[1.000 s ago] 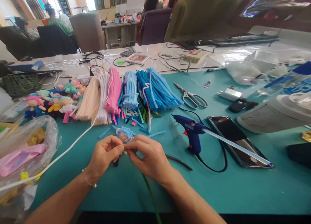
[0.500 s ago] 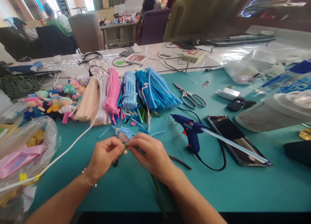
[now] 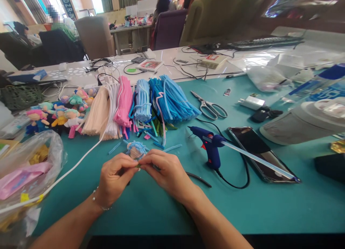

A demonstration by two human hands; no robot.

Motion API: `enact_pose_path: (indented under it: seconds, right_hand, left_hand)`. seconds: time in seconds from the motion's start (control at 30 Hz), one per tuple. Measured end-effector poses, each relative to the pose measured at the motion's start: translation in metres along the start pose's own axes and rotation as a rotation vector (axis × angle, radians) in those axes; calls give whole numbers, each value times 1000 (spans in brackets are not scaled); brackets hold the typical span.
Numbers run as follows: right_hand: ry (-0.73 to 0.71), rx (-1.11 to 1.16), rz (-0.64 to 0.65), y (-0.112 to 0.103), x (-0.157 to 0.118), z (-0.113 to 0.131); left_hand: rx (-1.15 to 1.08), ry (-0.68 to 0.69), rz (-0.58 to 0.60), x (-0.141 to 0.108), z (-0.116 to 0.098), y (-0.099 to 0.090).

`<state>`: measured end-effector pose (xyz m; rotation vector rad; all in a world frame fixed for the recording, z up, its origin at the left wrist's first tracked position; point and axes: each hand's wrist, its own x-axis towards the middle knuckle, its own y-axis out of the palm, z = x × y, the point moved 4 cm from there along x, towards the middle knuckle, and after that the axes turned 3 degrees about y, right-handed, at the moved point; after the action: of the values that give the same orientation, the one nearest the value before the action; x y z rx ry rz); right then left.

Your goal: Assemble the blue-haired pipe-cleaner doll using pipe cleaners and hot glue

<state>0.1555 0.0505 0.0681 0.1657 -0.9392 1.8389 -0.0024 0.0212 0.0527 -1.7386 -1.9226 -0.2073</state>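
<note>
A small doll [image 3: 136, 150] with light-blue pipe-cleaner hair and a peach head shows just beyond my fingertips. My hands hide most of its body. My left hand [image 3: 116, 175] is closed in a pinch at the doll, just under its head. Close against it, the thumb and fingers of my right hand [image 3: 164, 171] pinch a green pipe cleaner [image 3: 139, 166], of which only a short bit shows between the two hands. The fingertips nearly meet, so exactly how the strand lies on the doll cannot be made out.
Pipe-cleaner bundles in peach [image 3: 96, 112], pink [image 3: 124, 101] and blue [image 3: 175, 101] lie behind my hands. Finished dolls [image 3: 60, 114] are heaped left, above a plastic bag [image 3: 51, 152]. Rightward lie scissors [image 3: 211, 107], a glue gun [image 3: 208, 144], a phone [image 3: 261, 155] and a cup [image 3: 302, 123].
My left hand has shifted slightly, its wrist turning and its fingers closing over more of the doll's lower part. The green strand's tail below my right hand shows less. The view has moved slightly.
</note>
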Motion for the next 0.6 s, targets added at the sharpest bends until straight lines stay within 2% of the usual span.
enact_pose_path:
  seconds: [0.2, 0.6]
  right_hand:
    - [37, 22, -1, 1, -1, -1]
    - [139, 126, -7, 3, 2, 0]
  left_hand:
    - [-45, -60, -55, -1, 3, 0]
    - [-113, -119, -74, -2, 8, 1]
